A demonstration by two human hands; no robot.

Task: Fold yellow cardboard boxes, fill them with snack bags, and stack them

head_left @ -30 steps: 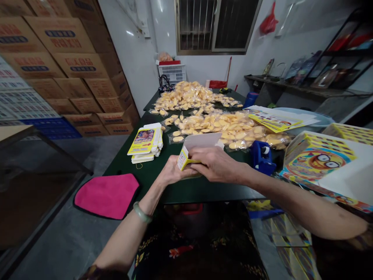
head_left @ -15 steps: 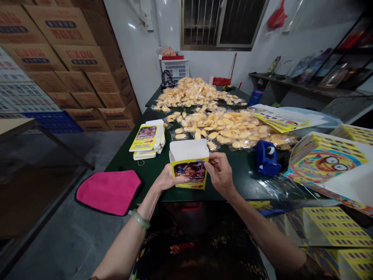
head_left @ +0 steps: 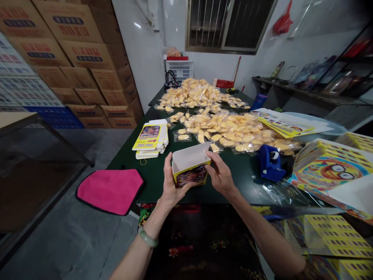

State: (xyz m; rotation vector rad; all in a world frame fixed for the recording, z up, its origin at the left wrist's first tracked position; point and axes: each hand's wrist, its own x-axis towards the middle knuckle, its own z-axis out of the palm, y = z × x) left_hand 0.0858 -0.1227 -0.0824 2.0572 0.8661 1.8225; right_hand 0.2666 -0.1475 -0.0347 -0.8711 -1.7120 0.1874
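Observation:
A small yellow printed carton (head_left: 190,168) with a white inside and its top flap up is held over the near edge of the dark green table (head_left: 145,182). My left hand (head_left: 170,186) grips its left side, fingers wrapped round. My right hand (head_left: 220,176) pinches its right side. Just beyond the carton lie several clear packets of yellow pieces (head_left: 230,130). A stack of flat yellow cartons (head_left: 151,138) rests to the left.
A blue tape dispenser (head_left: 270,163) stands right of my hands. Printed yellow sheets and boxes (head_left: 329,167) fill the right side. A pink cloth (head_left: 110,190) hangs off the table's left corner. Brown cardboard boxes (head_left: 72,58) are stacked along the left wall.
The carton went from a sideways fold to upright with its open top facing up, then tilted toward me. My right hand moved from over it to its right side.

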